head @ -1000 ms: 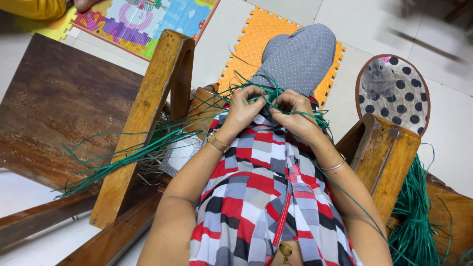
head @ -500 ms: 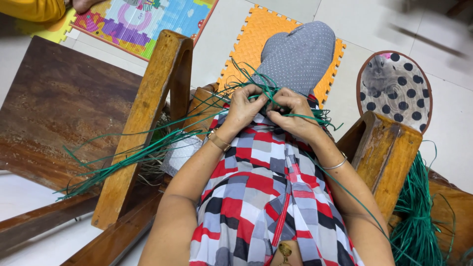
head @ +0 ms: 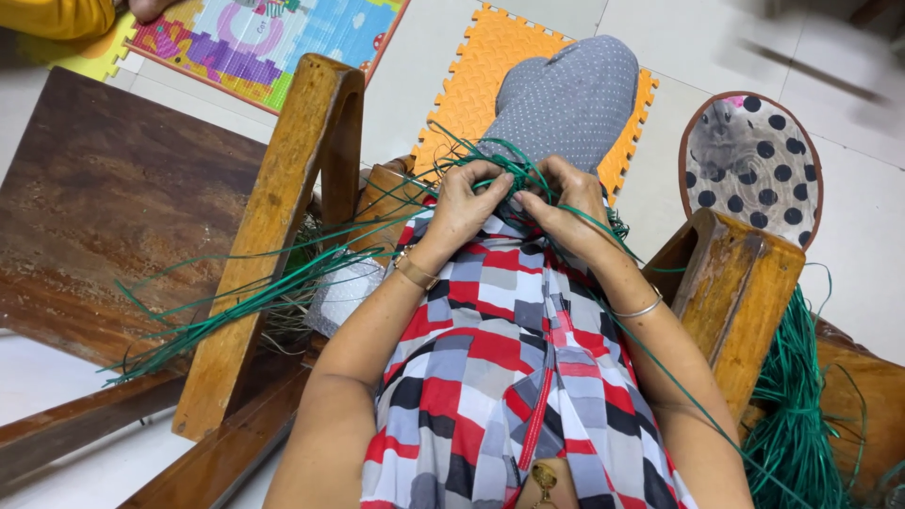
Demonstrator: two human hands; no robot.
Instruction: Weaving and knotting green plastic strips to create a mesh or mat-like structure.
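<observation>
the left hand point(head: 464, 200) and the right hand point(head: 564, 198) met over the lap, fingertips nearly touching, both pinched narrow on a knot of thin green strips point(head: 514, 179) bunched just between and above the fingers. from that knot the strips fanned away past the left hand's wrist, crossing a slanted wooden post point(head: 273, 236) and ending in loose tips well beyond it; a single strand trailed back from the right hand's fingers along the forearm toward a heap of the same green strips point(head: 797, 415) beside a wooden block point(head: 745, 302). the strips looked light, flat and springy, likely smooth and a bit slippery, so a firm pinch close to the crossing point seemed the best hold; held farther out, they would probably flex and slide free. they seemed tough rather than fragile, though a sharp fold might kink them. beyond the fingertips lay a grey dotted knee point(head: 570, 94) on an orange foam mat point(head: 490, 75). a gold bracelet point(head: 413, 273) sat on the left wrist, a silver bangle point(head: 636, 309) on the right.
</observation>
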